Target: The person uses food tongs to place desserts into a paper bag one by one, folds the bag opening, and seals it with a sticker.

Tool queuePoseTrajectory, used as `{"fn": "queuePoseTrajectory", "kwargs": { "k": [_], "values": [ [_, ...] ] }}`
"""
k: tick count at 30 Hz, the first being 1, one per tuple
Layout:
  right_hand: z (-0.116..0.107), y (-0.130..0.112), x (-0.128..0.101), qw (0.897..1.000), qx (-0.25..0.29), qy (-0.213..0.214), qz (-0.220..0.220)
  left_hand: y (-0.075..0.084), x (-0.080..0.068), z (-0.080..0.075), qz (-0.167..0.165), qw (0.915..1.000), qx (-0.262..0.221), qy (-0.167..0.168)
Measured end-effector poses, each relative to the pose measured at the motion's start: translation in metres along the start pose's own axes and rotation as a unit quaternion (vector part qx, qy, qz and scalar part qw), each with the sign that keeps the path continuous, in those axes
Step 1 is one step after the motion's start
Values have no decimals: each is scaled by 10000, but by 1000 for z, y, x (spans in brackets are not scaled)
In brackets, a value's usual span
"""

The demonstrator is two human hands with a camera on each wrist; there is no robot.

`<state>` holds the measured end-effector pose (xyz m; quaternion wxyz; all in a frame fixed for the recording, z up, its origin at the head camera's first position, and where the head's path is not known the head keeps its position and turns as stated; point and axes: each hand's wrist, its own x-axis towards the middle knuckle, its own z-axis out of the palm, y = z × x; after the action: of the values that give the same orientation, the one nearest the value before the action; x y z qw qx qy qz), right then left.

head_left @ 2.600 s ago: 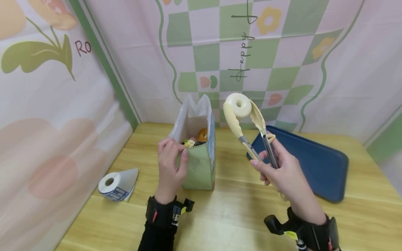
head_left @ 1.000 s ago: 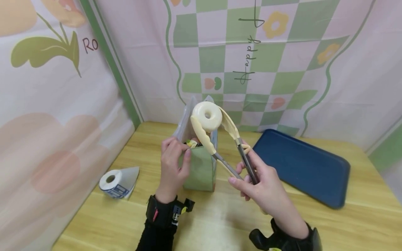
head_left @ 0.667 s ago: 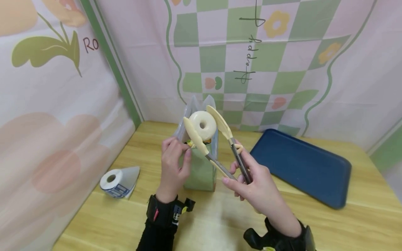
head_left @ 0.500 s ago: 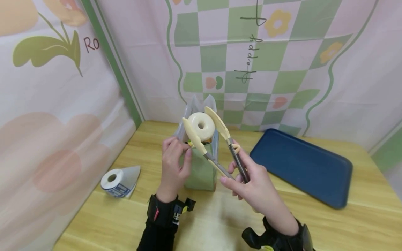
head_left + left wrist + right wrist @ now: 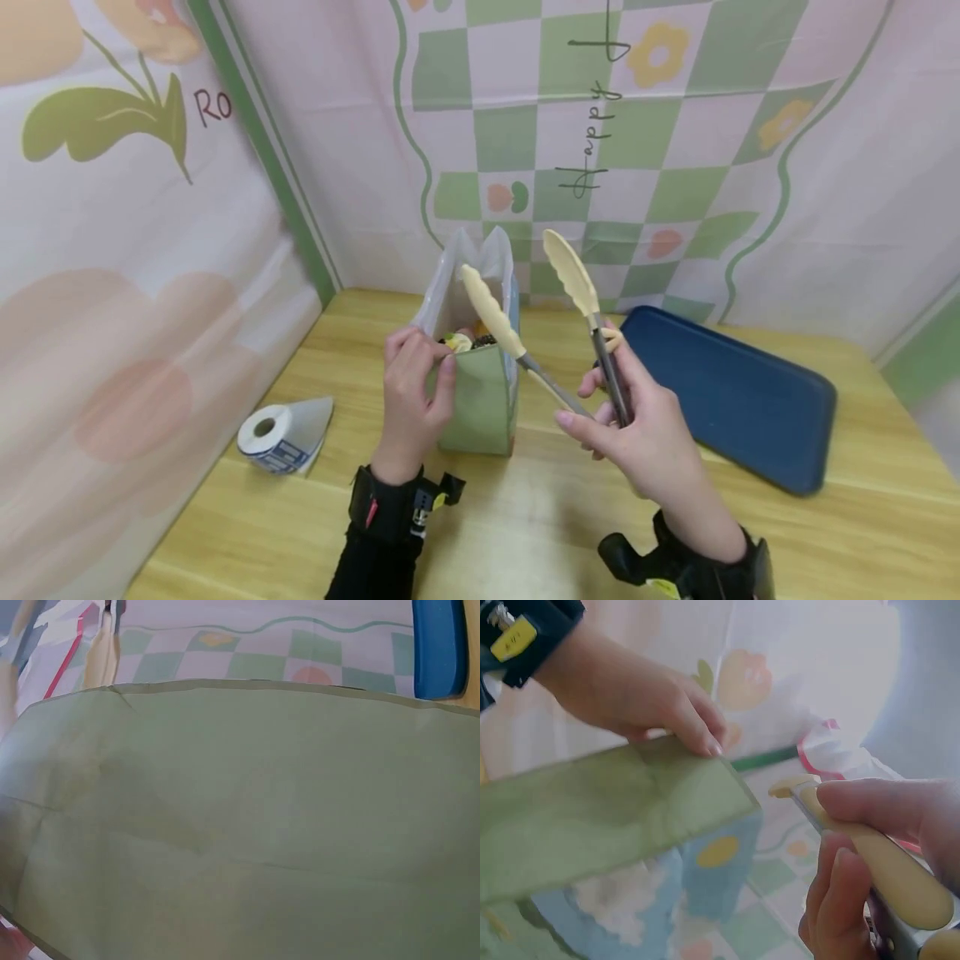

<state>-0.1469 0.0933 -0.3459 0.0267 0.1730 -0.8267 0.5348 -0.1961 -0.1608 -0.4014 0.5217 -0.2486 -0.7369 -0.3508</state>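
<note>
My left hand [image 5: 416, 392] pinches the near left rim of a green paper bag [image 5: 480, 404], which stands upright with its mouth spread. Inside the bag, near the rim, colourful food pieces [image 5: 465, 340] show; the white donut is out of sight. In my right hand [image 5: 645, 425] I hold a pair of tongs [image 5: 573, 283] with cream scalloped tips and metal arms. The tongs are spread with nothing between the tips, the left tip overlapping the bag's mouth in the head view. The right wrist view shows my thumb and fingers around the tongs' cream handle [image 5: 889, 870].
A dark blue tray [image 5: 750, 400] lies on the wooden table [image 5: 525, 533] at the right. To the left is a roll of labels [image 5: 273, 437] with a loose strip. A printed cloth [image 5: 360, 167] hangs behind the table.
My right hand brought the white donut in the tongs left over the bag and let it go; the tongs have since opened wider and moved back right. My left hand stays at the rim.
</note>
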Motion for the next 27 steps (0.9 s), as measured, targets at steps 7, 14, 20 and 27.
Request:
{"fn": "queuePoseTrajectory", "kwargs": {
  "k": [7,14,20,27],
  "values": [
    [-17,11,-1,9987,-284,317,282,1,0,0,10,10000,-26,29],
    [-36,22,-3,9934,-772,545,648,2,1,0,-2,10000,-58,16],
    [-49,33,-6,9889,-942,705,905,3,1,1,-23,10000,-71,-6],
    [-60,43,-6,9831,-1249,965,926,3,1,1,-12,10000,-20,-15]
  ]
}}
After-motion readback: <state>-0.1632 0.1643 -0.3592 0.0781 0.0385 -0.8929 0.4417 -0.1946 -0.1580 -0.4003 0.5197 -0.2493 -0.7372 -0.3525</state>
